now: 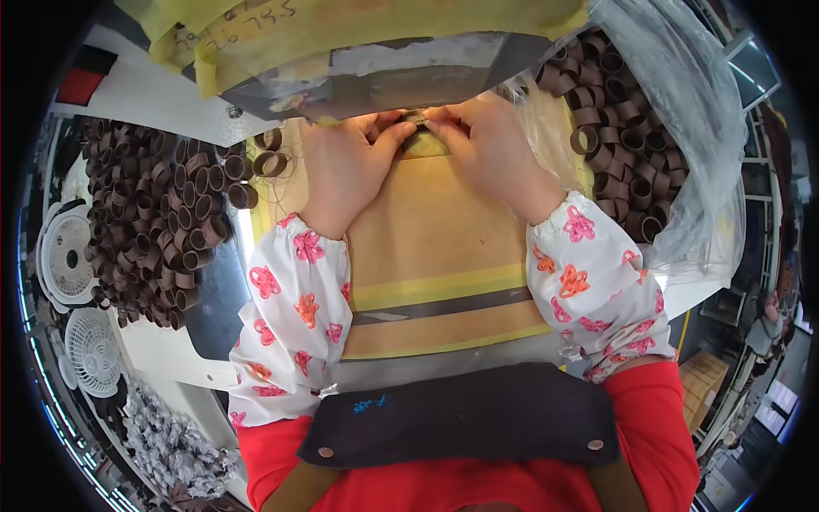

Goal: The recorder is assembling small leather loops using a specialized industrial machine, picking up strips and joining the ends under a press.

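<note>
Both my hands meet at the far middle, close to the lower edge of a tape-covered machine head [409, 81]. The fingers of my left hand [351, 162] are closed in a pinch, thumb pointing toward the other hand. Opposite it, my right hand [488, 145] pinches too, its thumb and forefinger nearly touching the left ones. Between the fingertips is something small and dark [416, 119], lit by a warm lamp; its kind I cannot make out. Under the hands lies a tan work surface [435, 222] with yellow tape strips.
Brown ring-shaped bands [149, 205] are heaped on the left, a few beside my left wrist with loose thread. More brown bands [631, 128] fill a clear plastic bag [712, 171] at the right. White fans [92, 350] and a silvery pile [175, 439] are at the far left.
</note>
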`<move>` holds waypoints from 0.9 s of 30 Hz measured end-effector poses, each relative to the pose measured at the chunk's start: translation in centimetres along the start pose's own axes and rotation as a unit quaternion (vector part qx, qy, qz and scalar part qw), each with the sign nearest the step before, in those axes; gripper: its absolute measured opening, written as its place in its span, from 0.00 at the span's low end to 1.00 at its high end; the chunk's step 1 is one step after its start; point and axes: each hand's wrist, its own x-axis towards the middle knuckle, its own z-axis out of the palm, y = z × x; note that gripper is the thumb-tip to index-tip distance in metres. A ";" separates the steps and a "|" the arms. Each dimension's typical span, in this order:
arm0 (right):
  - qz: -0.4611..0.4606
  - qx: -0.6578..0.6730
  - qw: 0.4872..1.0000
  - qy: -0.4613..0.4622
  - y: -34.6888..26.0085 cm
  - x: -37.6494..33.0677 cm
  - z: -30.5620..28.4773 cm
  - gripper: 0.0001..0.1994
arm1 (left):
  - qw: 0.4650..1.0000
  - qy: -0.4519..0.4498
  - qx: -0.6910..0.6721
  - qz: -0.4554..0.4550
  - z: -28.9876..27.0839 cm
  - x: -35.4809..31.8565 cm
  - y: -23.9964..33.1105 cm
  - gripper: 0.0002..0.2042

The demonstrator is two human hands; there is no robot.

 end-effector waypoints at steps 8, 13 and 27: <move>-0.015 -0.019 1.000 0.000 0.4 0.2 0.2 0.04 | 0.996 -0.015 0.084 0.002 0.2 0.3 -0.4 0.10; -0.012 -0.026 1.000 0.000 0.3 0.5 0.1 0.03 | 0.998 0.005 0.054 0.027 0.1 0.3 -0.1 0.11; -0.015 -0.177 0.984 -0.008 0.0 0.6 0.6 0.04 | 0.999 0.011 0.031 0.030 -0.2 0.3 0.1 0.13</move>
